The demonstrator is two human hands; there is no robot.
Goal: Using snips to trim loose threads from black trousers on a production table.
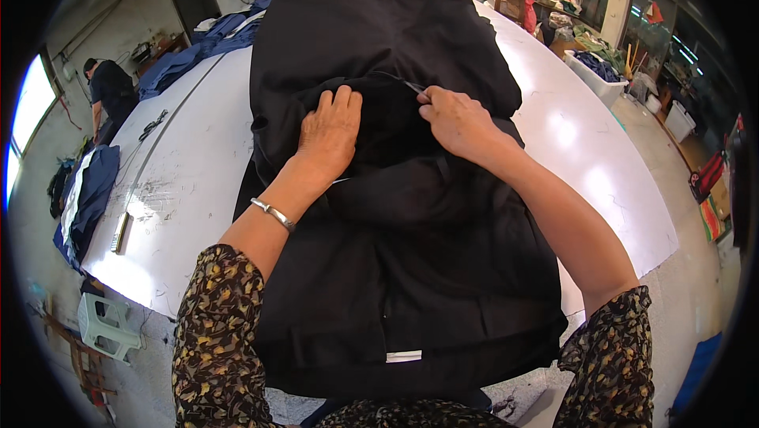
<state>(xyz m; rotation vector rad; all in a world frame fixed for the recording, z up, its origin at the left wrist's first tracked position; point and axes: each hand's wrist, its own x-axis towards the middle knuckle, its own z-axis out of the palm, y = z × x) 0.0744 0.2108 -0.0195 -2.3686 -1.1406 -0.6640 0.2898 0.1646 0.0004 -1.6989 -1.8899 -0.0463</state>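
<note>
Black fabric garments (pixel 411 214) lie stacked on the white surface (pixel 198 167). Left hand (pixel 330 131) presses flat, fingers spread, on the top fold; right hand (pixel 455 120), just beside it, pinches small dark snips (pixel 407 84).

Both forearms are bare from above the elbow down to the hands, the left hand (pixel 330 131) and the right hand (pixel 457 121) without rings that can be made out. A slim silver bangle (pixel 273 214) circles the left wrist. The short sleeves (pixel 213 325) are of dark fabric printed all over with small yellow and tan leaf or flower shapes, loose at the hem.
</note>
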